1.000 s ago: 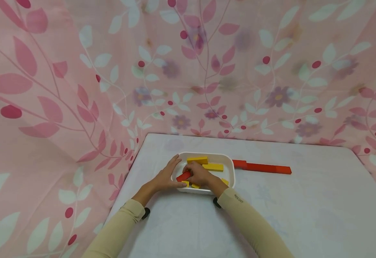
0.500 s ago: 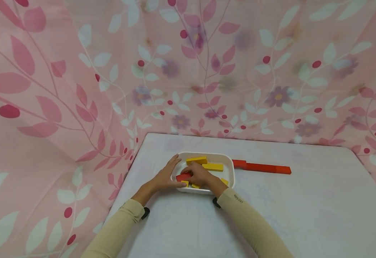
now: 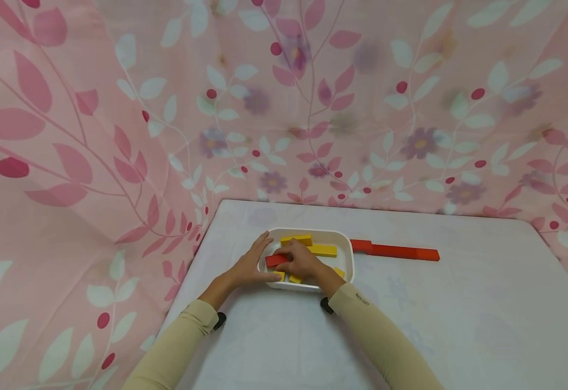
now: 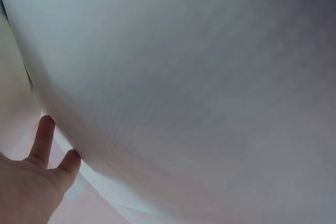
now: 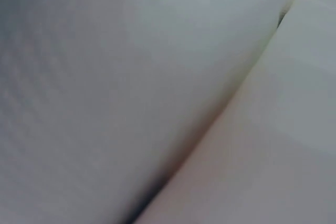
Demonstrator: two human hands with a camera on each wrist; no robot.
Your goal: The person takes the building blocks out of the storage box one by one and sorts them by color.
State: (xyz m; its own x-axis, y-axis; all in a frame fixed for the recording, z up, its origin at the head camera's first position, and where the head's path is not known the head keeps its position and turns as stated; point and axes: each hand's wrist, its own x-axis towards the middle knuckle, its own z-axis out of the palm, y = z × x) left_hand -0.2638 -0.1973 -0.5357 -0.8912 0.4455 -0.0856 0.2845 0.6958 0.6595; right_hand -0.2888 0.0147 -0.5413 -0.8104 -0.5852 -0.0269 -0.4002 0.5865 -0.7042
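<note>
A white tray point(image 3: 350, 266) stands on the table in the head view, with red and yellow blocks in it. My right hand point(image 3: 303, 262) reaches into it and pinches a red block point(image 3: 275, 260) at the tray's left side. Around the tray's left end my left hand point(image 3: 249, 269) spreads its straight fingers, thumb along the front rim near a small yellow block point(image 3: 279, 276). In the left wrist view part of the left hand point(image 4: 31, 187) shows at the lower left, two fingertips against a pale surface. The right wrist view shows no hand, only blurred pale surfaces.
Two long yellow blocks, one at the back left point(image 3: 296, 240) and one beside it point(image 3: 324, 250), lie in the tray. Small yellow pieces lie near its front. Right of the tray, a row of red blocks point(image 3: 401, 252) lies on the white-covered table point(image 3: 459, 303). A floral curtain point(image 3: 362, 108) hangs behind.
The red block in my right hand has turned from slanted to nearly level and shifted slightly away from me. The back left yellow block has shifted slightly left. My left hand stays put.
</note>
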